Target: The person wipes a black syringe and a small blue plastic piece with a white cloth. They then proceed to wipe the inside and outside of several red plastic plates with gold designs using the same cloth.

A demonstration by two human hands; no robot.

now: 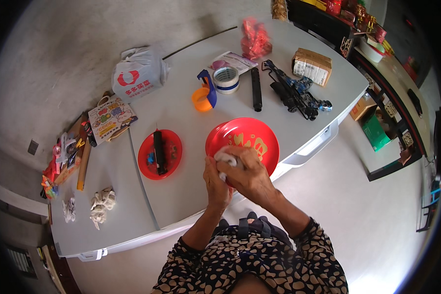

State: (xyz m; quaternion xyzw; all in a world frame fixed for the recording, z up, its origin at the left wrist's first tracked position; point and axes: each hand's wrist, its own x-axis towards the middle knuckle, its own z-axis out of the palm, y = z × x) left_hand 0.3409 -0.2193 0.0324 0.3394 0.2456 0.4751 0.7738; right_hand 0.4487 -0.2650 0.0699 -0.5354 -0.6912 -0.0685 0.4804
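Observation:
A round red plate (219,135) with gold markings is tilted up at the table's near edge, with a second red rim showing along its left side. My left hand (216,185) is closed on its near-left rim, the fingers partly hidden. Bunched in my right hand (252,175) is a white cloth or tissue (225,158), pressed against the plate's near part. To the left, a smaller red dish (143,157) carries a black cylinder (158,152) and small blue bits.
Beyond the plate lie a tape roll (226,81), a blue-orange tape dispenser (208,93), a black tube (256,89), a black toy-gun-like object (291,93) and a cardboard box (312,66). At left are a plastic bag (139,73) and crumpled gloves (103,206).

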